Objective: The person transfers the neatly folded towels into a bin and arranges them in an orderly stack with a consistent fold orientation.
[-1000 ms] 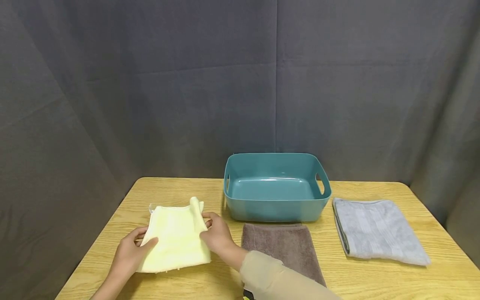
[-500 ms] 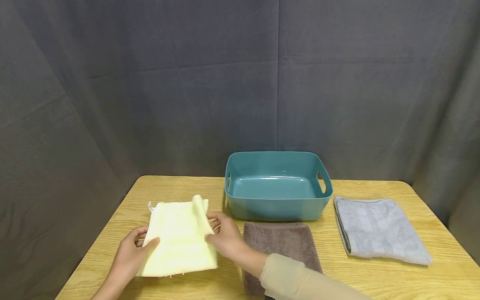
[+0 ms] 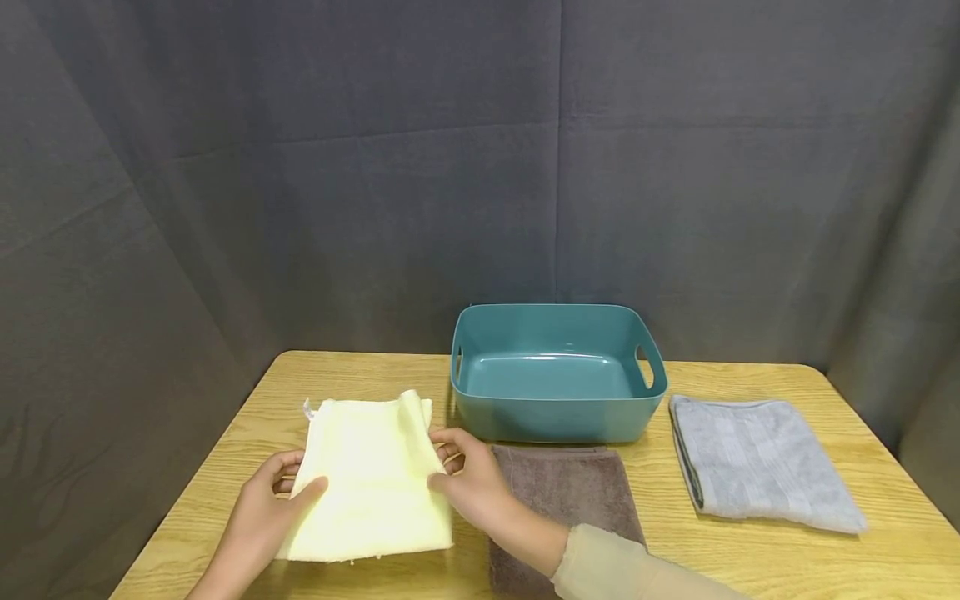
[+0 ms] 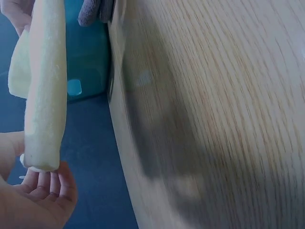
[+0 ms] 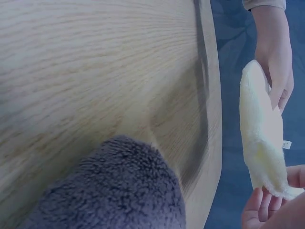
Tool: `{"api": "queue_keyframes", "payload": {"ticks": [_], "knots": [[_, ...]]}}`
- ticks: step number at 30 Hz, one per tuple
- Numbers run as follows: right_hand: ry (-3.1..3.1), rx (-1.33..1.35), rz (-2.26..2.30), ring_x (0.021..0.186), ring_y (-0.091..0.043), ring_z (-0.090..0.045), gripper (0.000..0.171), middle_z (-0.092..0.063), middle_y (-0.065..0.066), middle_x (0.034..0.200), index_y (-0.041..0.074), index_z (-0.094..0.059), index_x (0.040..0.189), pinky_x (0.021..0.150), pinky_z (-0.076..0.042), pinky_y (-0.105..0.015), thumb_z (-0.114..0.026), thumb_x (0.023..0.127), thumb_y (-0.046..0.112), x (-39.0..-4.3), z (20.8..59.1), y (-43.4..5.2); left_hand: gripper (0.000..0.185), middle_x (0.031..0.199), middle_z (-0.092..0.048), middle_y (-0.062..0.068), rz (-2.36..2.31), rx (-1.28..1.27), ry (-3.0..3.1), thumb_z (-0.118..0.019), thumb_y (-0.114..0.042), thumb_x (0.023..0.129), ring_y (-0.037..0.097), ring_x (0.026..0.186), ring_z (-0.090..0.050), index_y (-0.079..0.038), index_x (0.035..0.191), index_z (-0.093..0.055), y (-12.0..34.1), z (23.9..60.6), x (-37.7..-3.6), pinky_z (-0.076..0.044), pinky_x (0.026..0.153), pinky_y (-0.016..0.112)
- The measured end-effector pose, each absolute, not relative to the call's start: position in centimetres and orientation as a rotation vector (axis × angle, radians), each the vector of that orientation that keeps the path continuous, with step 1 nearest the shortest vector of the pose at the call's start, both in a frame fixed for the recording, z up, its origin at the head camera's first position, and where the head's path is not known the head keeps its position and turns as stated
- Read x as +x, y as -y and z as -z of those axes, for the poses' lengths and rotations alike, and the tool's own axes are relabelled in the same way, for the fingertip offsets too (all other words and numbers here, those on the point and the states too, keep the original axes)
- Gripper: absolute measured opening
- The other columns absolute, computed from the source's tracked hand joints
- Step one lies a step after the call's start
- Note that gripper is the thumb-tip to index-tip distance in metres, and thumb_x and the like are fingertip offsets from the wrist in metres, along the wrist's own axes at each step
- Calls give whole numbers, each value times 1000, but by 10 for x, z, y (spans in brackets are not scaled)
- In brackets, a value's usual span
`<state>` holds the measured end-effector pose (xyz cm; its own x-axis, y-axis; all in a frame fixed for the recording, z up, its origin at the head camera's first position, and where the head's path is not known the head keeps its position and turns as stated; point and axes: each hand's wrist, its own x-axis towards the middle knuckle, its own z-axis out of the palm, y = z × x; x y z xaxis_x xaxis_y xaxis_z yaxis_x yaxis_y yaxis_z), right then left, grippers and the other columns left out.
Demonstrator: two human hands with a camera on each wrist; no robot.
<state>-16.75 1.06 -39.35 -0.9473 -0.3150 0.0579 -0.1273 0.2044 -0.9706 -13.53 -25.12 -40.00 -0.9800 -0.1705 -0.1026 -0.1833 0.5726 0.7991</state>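
Observation:
Both hands hold a pale yellow folded towel [image 3: 371, 483] between them, over the table's left half. My left hand [image 3: 258, 508] grips its left edge, thumb on top and fingers underneath. At the opposite edge my right hand [image 3: 476, 487] pinches it the same way, beside a rolled-up flap at the far right corner. In the left wrist view the towel [image 4: 47, 95] shows edge-on, raised above the tabletop with a shadow below. A small white tag [image 5: 287, 144] sticks out from it in the right wrist view.
A teal basin [image 3: 555, 421] with handle holes stands at the back centre. In front of it lies a folded brown towel [image 3: 577, 492], partly under the right forearm. A folded grey towel [image 3: 765, 462] rests at the right of the wooden table [image 3: 750, 567]. Dark curtains hang behind.
The yellow towel and my right hand have shifted to the right, and the towel looks wider. My left hand keeps its hold and has moved only slightly.

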Motion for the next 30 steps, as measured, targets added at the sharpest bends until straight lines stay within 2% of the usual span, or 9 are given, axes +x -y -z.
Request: {"api": "queue_keyframes", "payload": {"ticks": [11,15,21,30], "knots": [[-2258,-463,1829,88,-21,-44,49,-51,-9,106,-5,-52,131,65,-42,-26,-66,84,-5,-156,389,-33,61,127,-55,19,-1393,-234,-2789,-71,-37,92,27,106,-53,-2,137,-49,235,392,-126,-47,86,41],[-2259,-446,1813,88,-21,-43,49,-51,-9,106,-5,-51,132,69,-40,-29,-67,85,-3,-153,388,-43,61,127,-55,17,-1390,-197,-2796,-72,-38,91,26,105,-52,-4,137,-50,227,388,-123,-46,85,39],[-2256,-442,1800,87,-21,-43,50,-51,-9,106,-6,-51,132,72,-39,-35,-67,86,-1,-151,386,-58,55,123,-57,12,-1430,-195,-2777,-75,-31,90,22,100,-51,-6,134,-53,215,383,-119,-46,81,32],[-2311,-373,1792,85,-22,-48,48,-54,-10,103,-5,-53,130,72,-42,-35,-69,85,-1,-150,385,-79,54,120,-58,10,-1524,-123,-2735,-76,-28,89,20,99,-52,-3,131,-55,200,383,-123,-47,77,28]]}}
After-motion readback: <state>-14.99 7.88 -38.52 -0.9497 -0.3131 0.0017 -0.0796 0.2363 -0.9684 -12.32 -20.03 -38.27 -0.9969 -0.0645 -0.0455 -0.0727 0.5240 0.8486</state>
